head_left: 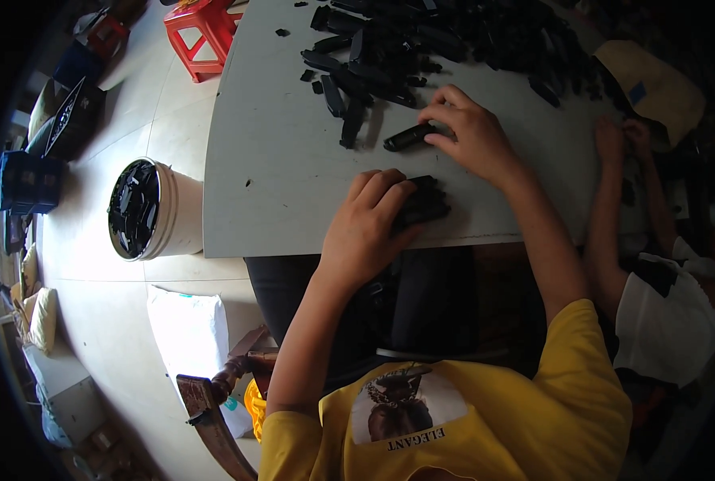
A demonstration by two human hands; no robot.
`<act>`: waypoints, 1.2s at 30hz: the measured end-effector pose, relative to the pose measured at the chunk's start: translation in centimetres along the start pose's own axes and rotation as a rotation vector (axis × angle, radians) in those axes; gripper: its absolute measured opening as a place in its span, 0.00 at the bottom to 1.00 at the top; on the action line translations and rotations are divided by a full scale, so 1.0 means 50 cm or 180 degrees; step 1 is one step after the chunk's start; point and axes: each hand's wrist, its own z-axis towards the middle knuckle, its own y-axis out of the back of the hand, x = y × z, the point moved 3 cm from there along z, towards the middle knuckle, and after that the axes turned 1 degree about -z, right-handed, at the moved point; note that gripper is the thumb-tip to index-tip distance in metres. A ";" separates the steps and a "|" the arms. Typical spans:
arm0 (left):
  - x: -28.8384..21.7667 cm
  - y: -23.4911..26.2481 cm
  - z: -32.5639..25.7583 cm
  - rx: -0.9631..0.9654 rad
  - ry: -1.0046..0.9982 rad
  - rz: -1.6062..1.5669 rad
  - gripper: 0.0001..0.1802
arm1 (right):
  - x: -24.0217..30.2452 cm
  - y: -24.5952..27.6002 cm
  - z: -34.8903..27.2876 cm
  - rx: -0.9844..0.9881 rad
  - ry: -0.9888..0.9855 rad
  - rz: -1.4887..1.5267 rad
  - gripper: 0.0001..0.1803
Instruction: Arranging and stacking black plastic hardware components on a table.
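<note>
Between the thumb and fingers of my right hand (pixel 476 138) is one end of a long black plastic piece (pixel 406 138), just above or on the white tabletop. My left hand (pixel 371 215), near the table's front edge, curls its fingers and thumb around a small cluster of black plastic pieces (pixel 425 200). These lie side by side on the table; their far left part is hidden under my fingers. Beyond both hands spreads a loose pile of similar black pieces (pixel 373 64), some long and narrow, some small bits.
A white bucket (pixel 177 210) full of black pieces stands on the floor left of the table (pixel 277 176). At the right, a co-worker's forearms (pixel 608 184) rest by the table edge near a tan bag (pixel 654 84). A red stool (pixel 205 36) stands far left.
</note>
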 end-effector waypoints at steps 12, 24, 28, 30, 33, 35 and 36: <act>0.005 0.000 0.007 -0.0124 0.0164 0.0286 0.27 | -0.094 -0.034 0.114 -0.0669 -0.0182 0.0252 0.06; 0.016 0.011 0.005 -0.0199 0.0244 -0.0259 0.42 | 0.001 -0.021 -0.018 -0.0321 -0.1106 0.2608 0.08; 0.017 0.006 0.006 -0.0191 0.0337 -0.0248 0.49 | 0.039 -0.035 -0.031 -0.0291 -0.0851 0.2275 0.05; 0.017 0.004 0.007 -0.0185 0.0342 -0.0222 0.50 | 0.051 -0.036 -0.029 -0.0412 -0.0657 0.1845 0.04; 0.017 0.003 0.006 -0.0148 0.0361 -0.0202 0.51 | 0.044 -0.040 -0.029 -0.0399 -0.0795 0.1766 0.04; 0.018 0.003 0.005 -0.0133 0.0368 -0.0175 0.52 | 0.046 -0.040 -0.027 -0.0350 -0.0799 0.1689 0.04; 0.019 0.003 0.005 -0.0133 0.0372 -0.0176 0.52 | 0.048 -0.039 -0.026 -0.0305 -0.0801 0.1611 0.04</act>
